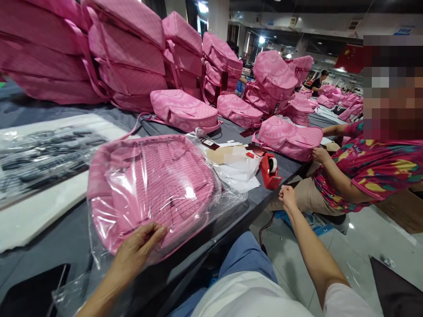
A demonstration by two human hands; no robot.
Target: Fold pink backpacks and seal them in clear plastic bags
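Note:
A pink quilted backpack (132,176) lies flat on the table inside a clear plastic bag (188,191). At the near edge of the backpack, my left hand (140,244) has its thumb and curled fingers pressed together on the film. My right hand (287,196) is off to the right, past the table edge and just below a red tape dispenser (271,171) with a white roll. Its fingers are pinched closed; whatever they may hold is too small to make out.
Stacked pink backpacks (128,53) line the far side. Papers and tags (236,163) lie beside the dispenser. A pile of printed plastic bags (49,154) is on the left, a black phone-like slab (36,290) at the near corner. A co-worker (373,167) handles another backpack (287,136).

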